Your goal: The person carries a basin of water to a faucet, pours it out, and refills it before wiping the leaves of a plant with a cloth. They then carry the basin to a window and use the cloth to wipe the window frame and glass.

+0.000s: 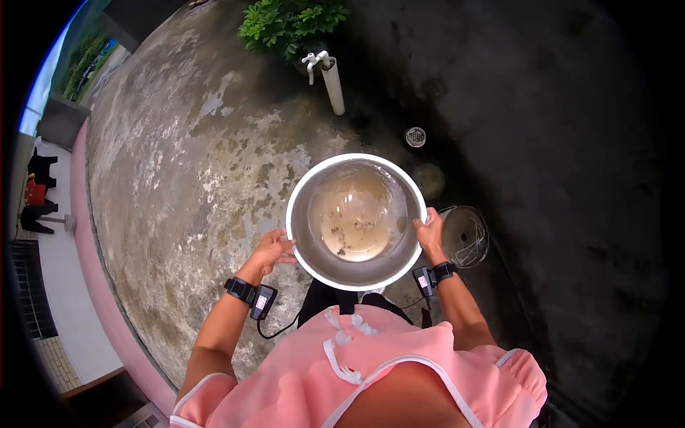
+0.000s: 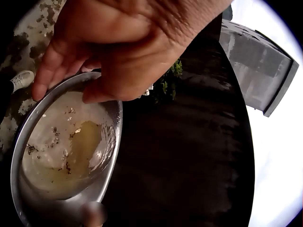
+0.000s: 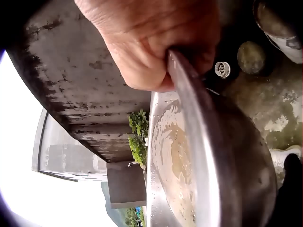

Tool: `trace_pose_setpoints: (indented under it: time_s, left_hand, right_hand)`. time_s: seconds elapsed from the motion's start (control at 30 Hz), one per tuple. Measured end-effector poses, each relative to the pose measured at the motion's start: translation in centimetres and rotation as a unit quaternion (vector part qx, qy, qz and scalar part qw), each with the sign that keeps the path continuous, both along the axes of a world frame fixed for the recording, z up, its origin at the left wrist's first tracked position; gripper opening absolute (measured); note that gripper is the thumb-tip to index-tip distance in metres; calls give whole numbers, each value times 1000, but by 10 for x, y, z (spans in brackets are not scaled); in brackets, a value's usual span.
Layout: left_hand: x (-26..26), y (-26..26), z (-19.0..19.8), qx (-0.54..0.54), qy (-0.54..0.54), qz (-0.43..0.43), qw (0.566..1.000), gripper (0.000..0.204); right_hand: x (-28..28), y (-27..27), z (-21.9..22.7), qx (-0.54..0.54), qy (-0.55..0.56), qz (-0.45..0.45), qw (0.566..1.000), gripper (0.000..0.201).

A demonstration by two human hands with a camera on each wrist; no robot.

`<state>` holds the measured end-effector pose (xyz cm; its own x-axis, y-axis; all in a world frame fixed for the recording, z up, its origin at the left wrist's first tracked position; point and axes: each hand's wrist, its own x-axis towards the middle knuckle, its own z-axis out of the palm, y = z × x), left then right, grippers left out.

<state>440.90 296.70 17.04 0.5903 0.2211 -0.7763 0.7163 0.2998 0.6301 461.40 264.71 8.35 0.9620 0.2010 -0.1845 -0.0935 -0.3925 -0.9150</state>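
Observation:
A wide metal basin [image 1: 357,274] is held level in front of the person's waist. Cloudy water [image 1: 349,207] with dark bits of debris lies in its bottom. At the basin's left side, the left hand [image 1: 270,254] grips the rim, its thumb reaching over the edge and its fingers along the outside, as the left wrist view also shows. Opposite it, the right hand [image 1: 431,237] holds the right rim, thumb on top; its other fingers are mostly hidden by the metal. In the right wrist view the basin [image 3: 208,156] appears edge-on, with that hand [image 3: 156,38] clasping its lip.
Ahead stands a white tap [image 1: 314,59] on an upright pipe [image 1: 333,89], beside a leafy plant [image 1: 292,25]. A round drain cover [image 1: 415,137] and a coil of wire [image 1: 472,250] lie to the right. Patchy wet concrete [image 1: 185,200] spreads ahead and left.

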Motion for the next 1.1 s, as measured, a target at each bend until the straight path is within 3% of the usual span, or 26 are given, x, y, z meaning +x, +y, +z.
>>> trace_pose_setpoints:
  time_s: [0.1, 0.13, 0.17, 0.27, 0.3, 0.4, 0.53, 0.67, 0.7, 0.77, 1.0, 1.1]
  left_hand:
    - [56, 58, -45, -38, 30, -26, 998, 34]
    - [101, 80, -56, -41, 12, -31, 999, 36]
    - [116, 86, -60, -20, 38, -68, 997, 37]
    - [175, 132, -103, -25, 40, -80, 996, 37]
    - [194, 143, -117, -8, 51, -87, 995, 37]
    - [240, 172, -155, -8, 92, -87, 992, 35]
    - [311, 208, -218, -25, 86, -100, 991, 34]
    - [353, 231, -289, -36, 67, -85, 993, 33]
    - [362, 239, -312, -44, 73, -86, 993, 34]
    - [376, 250, -357, -29, 109, -91, 989, 35]
    - [414, 251, -419, -37, 155, -80, 984, 36]
    - [421, 250, -425, -56, 166, -73, 982, 35]
  right_hand:
    - [43, 40, -48, 29, 16, -29, 999, 18]
    - [77, 59, -65, 47, -19, -40, 998, 18]
    - [85, 60, -76, -9, -14, -21, 1000, 19]
    - [132, 97, -117, 2, 60, -41, 997, 19]
    - [146, 114, -132, 55, 54, -70, 994, 18]
    - [180, 135, -170, -12, 59, -51, 997, 18]
    - [237, 167, -246, -21, 121, -69, 990, 18]
    - [277, 190, -311, 42, 117, -81, 989, 19]
    - [289, 192, -326, -23, 149, -70, 986, 20]
    - [305, 200, -355, -26, 147, -79, 986, 21]
    - [328, 191, -439, -119, 135, -53, 982, 35]
    - [338, 184, -450, -99, 234, -78, 964, 42]
